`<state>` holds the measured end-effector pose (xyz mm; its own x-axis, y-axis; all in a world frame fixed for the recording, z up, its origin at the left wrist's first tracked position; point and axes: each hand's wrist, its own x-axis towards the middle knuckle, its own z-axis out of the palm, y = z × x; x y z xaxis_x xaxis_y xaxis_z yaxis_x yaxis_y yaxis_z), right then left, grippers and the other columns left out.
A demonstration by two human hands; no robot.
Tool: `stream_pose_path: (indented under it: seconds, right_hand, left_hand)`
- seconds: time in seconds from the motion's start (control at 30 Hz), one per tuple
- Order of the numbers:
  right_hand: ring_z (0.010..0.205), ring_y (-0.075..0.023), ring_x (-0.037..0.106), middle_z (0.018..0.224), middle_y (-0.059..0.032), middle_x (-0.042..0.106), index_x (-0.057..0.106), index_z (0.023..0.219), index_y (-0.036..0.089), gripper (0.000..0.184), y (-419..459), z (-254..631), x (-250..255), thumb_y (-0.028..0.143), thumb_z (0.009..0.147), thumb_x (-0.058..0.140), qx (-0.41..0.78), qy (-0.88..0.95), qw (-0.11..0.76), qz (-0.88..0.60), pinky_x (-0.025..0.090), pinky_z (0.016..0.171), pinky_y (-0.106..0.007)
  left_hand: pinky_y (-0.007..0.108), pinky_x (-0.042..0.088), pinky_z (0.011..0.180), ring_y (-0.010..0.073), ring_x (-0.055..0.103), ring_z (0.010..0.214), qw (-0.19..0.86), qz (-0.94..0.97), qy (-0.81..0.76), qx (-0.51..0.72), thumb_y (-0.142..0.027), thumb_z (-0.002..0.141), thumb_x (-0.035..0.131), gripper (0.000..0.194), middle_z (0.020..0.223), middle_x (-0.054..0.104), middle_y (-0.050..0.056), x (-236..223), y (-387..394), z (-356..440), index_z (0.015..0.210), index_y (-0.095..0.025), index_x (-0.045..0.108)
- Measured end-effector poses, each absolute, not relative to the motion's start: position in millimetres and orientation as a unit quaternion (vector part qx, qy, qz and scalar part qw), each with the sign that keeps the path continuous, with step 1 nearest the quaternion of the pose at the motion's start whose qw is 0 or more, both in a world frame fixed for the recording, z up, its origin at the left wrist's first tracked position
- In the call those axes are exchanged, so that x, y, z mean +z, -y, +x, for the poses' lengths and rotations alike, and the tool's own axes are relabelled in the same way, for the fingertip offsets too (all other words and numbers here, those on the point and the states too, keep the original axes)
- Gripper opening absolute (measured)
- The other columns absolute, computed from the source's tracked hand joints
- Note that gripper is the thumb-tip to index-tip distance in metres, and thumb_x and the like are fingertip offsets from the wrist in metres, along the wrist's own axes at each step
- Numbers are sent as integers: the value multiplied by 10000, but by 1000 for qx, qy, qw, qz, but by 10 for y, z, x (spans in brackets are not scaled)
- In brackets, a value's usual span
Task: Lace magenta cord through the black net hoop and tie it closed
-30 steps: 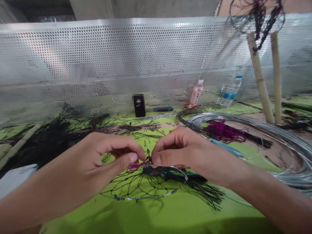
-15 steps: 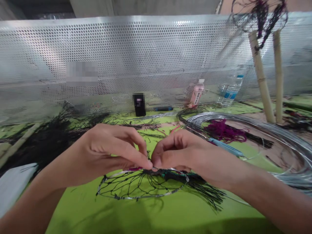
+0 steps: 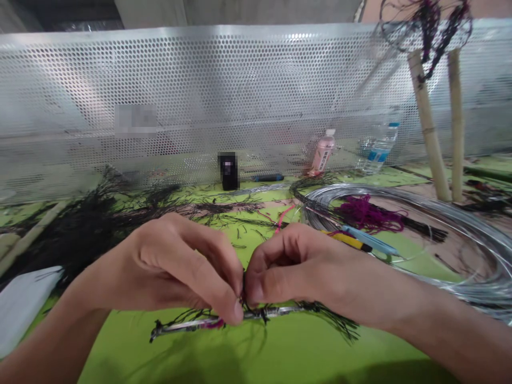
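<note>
Both hands meet at a wire hoop point(image 3: 184, 325) strung with black cord netting; it is seen almost edge-on, with a magenta patch on its rim. My left hand point(image 3: 180, 266) is closed, its thumb and finger pinching black cord point(image 3: 242, 298) at the rim. Close beside it, my right hand point(image 3: 296, 266) is closed with its fingertips pressed on the same dark cord. Loose black cord ends point(image 3: 340, 322) trail out below the right hand. The fingertips hide the exact spot being gripped.
A coil of silvery wire point(image 3: 480, 229) lies at right, with magenta cord point(image 3: 368, 213), a light-blue tool point(image 3: 372, 241) and a yellow-black tool point(image 3: 348, 240). Black fibres point(image 3: 80, 224) pile up at left near a white slab point(image 3: 28, 304). Bottles point(image 3: 323, 154) and bamboo posts point(image 3: 430, 133) stand behind.
The hoop has tilted from an open oval to nearly edge-on. Both hands have come slightly lower, still pinching at its rim. The yellow-black tool now shows beside the right hand.
</note>
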<state>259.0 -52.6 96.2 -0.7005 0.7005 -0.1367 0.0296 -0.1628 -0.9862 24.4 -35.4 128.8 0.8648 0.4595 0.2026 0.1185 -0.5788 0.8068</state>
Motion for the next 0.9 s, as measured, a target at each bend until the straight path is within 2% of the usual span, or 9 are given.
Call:
stream_pose_path:
  seconds: [0.1, 0.27, 0.47, 0.6, 0.73, 0.83, 0.9]
  right_hand:
    - [674, -101, 513, 725, 6, 643, 758, 746, 165, 139, 529, 2580, 964, 297, 741, 805, 705, 598, 228, -307, 380, 633, -236]
    - [664, -102, 465, 709, 13, 609, 734, 763, 165, 189, 542, 2591, 979, 339, 748, 806, 686, 619, 210, -319, 336, 609, -244]
    - [653, -98, 402, 689, 28, 530, 675, 730, 163, 250, 538, 2602, 979, 366, 745, 820, 673, 635, 215, -313, 298, 582, -248]
    - [608, -79, 378, 673, 42, 518, 698, 786, 159, 186, 523, 2639, 956, 320, 799, 788, 639, 659, 243, -313, 274, 538, -237]
    - [549, -69, 324, 591, 64, 441, 673, 767, 155, 153, 568, 2666, 992, 265, 805, 773, 602, 677, 274, -323, 229, 472, -230]
    - [516, -64, 298, 559, 72, 392, 629, 730, 170, 150, 640, 2668, 1039, 233, 816, 734, 570, 688, 304, -332, 216, 439, -220]
    - [497, -63, 295, 555, 71, 387, 618, 733, 184, 133, 691, 2668, 1049, 223, 843, 680, 533, 702, 319, -349, 208, 421, -215]
  left_hand:
    - [209, 606, 654, 158, 735, 671, 408, 878, -147, 201, -82, 864, 732, 418, 908, 784, 54, 1265, 372, 249, 1124, -398, 819]
    - [242, 580, 609, 164, 715, 639, 374, 885, -181, 209, -44, 847, 692, 297, 823, 780, 46, 1261, 458, 278, 936, -302, 808]
    - [277, 513, 616, 156, 630, 635, 347, 885, -211, 227, -188, 899, 674, 75, 765, 721, 32, 1248, 453, 317, 845, -236, 690]
    - [250, 488, 632, 147, 596, 695, 377, 866, -214, 250, -250, 971, 640, 106, 787, 670, 29, 1195, 422, 313, 876, -224, 679]
    - [226, 475, 613, 137, 554, 717, 443, 815, -251, 275, -327, 998, 624, 152, 817, 615, 22, 1154, 472, 355, 895, -234, 688]
    - [203, 477, 598, 126, 532, 722, 494, 771, -271, 296, -366, 993, 637, 149, 858, 620, 14, 1135, 521, 397, 919, -259, 709]
    - [175, 499, 650, 112, 553, 759, 510, 759, -264, 308, -357, 990, 650, 117, 885, 641, 1, 1120, 538, 410, 943, -277, 722]
